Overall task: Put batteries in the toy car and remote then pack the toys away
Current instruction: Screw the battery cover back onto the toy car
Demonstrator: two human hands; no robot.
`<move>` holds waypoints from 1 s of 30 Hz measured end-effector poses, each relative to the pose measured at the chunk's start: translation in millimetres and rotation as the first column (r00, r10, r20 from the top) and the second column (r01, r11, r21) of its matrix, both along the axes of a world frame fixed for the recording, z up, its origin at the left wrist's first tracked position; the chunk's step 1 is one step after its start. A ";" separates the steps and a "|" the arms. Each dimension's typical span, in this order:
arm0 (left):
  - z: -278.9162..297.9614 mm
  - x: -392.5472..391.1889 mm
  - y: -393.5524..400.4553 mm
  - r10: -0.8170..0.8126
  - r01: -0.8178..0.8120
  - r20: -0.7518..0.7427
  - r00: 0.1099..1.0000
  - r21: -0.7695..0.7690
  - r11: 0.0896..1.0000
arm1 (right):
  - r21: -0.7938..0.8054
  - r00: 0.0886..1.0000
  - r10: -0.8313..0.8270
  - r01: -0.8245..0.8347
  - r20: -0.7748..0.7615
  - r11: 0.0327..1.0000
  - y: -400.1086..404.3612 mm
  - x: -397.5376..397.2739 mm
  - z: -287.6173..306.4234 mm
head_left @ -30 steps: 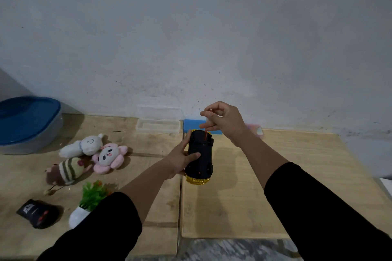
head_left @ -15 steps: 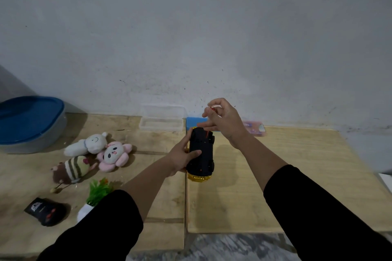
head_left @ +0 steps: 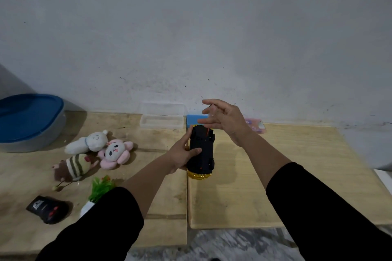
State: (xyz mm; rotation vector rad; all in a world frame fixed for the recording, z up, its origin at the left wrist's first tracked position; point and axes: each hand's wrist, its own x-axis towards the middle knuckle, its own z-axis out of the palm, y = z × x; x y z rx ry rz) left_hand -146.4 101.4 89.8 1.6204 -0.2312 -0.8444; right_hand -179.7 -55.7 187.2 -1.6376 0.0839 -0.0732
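My left hand (head_left: 184, 153) grips a toy car (head_left: 201, 150) held upside down above the wooden table (head_left: 265, 186); its black underside faces up and its yellow body shows at the near end. A thin red wire (head_left: 208, 131) sticks up from the car's far end. My right hand (head_left: 222, 119) hovers just over that far end with fingers spread and loose, holding nothing I can make out. The black remote (head_left: 47, 211) lies at the table's near left.
Three plush toys (head_left: 99, 150) and a small fake plant (head_left: 99, 190) lie left of the car. A blue-lidded grey bin (head_left: 27, 120) stands far left. Against the wall sit a clear plastic box (head_left: 162, 118), a blue box (head_left: 195, 118) and a pink case (head_left: 256, 126).
My right hand was pinching something small and red above the car's far end; its fingers have now spread apart. My left hand keeps its hold on the car.
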 end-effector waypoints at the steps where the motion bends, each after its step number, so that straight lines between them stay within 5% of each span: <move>1: -0.3 -0.4 0.6 -0.002 0.002 -0.002 1.000 -0.001 1.000 | -0.008 1.000 -0.010 0.011 0.003 1.000 1.0 0.2 -0.6; 30: 8.5 -1.7 15.4 -0.004 0.005 0.006 1.000 -0.022 1.000 | -0.069 0.997 -0.057 0.060 0.050 0.996 11.3 1.6 4.4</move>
